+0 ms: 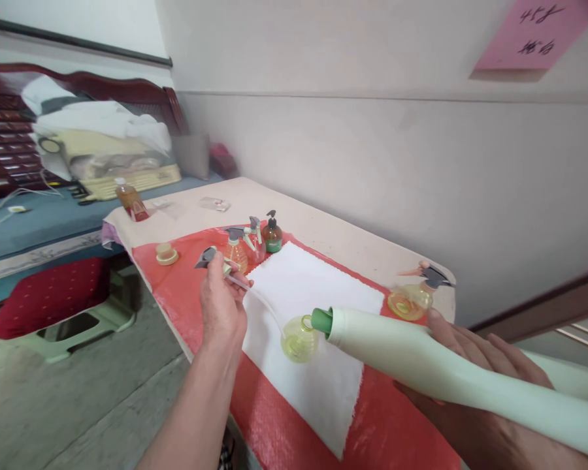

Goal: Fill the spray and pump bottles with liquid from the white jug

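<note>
A: Where is the bottle, by the fingers?

B: Between the hands, nearer than the left fingertips and just beside the mouth of the spout. The left hand is curled closed on the spray head; its tube trails from the fingertips to the bottle. Whether the end is inside cannot be told. The right hand is wrapped round the spout.

A: And beneath?

B: A white cloth on a red cover, over a table. Three bottles stand just past the left fingers, a sprayer beside the right fingertips. Beyond is a pale wall; a stool sits well left of the left hand.

A: Which way does everything point?

B: The spout's long axis runs from the right fingers leftward, its mouth facing the bottle's neck. The spray head juts left past the thumb; the tube slants down rightward. The bottle's neck faces up.
</note>
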`<state>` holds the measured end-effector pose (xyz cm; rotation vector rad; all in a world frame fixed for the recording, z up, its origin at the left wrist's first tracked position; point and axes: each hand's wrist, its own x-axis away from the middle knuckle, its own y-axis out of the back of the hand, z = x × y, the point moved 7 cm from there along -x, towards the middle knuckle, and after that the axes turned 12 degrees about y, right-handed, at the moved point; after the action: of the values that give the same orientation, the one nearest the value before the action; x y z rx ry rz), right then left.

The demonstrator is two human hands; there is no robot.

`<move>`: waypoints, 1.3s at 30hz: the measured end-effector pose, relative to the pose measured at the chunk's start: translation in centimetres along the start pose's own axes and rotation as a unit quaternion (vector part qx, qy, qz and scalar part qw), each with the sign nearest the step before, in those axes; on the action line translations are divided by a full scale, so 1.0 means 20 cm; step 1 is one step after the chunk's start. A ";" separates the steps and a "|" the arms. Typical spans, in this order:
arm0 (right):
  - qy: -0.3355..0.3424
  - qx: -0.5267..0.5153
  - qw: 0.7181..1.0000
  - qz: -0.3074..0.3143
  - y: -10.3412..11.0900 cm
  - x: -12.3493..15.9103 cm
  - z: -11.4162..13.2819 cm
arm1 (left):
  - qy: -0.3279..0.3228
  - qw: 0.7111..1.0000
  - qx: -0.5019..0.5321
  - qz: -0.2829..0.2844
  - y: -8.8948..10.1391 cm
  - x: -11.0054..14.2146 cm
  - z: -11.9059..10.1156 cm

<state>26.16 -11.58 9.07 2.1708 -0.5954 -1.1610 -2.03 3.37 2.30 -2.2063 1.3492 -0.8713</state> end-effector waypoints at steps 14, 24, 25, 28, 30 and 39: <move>0.076 0.059 0.995 0.020 0.02 -0.02 0.05 | -0.003 1.000 -0.013 0.002 -0.01 0.00 0.00; 0.072 0.055 0.995 0.034 0.01 -0.01 0.05 | 0.001 1.000 -0.004 0.000 -0.01 0.01 0.01; 0.069 0.055 0.995 0.036 0.01 -0.01 0.05 | 0.001 1.000 -0.005 -0.001 -0.01 0.00 0.01; 0.064 0.050 0.996 0.045 0.01 0.00 0.04 | 0.002 1.000 -0.008 -0.001 -0.01 0.00 0.02; 0.065 0.047 0.996 0.046 0.01 0.00 0.04 | 0.001 1.000 -0.009 -0.002 -0.01 0.00 0.02; 0.084 0.057 0.994 0.042 0.02 -0.01 0.05 | 0.001 1.000 -0.011 -0.001 -0.01 0.01 0.02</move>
<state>25.05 -12.07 9.07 2.2886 -0.6864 -0.9102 -1.62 3.38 2.26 -2.2240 1.3640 -0.8633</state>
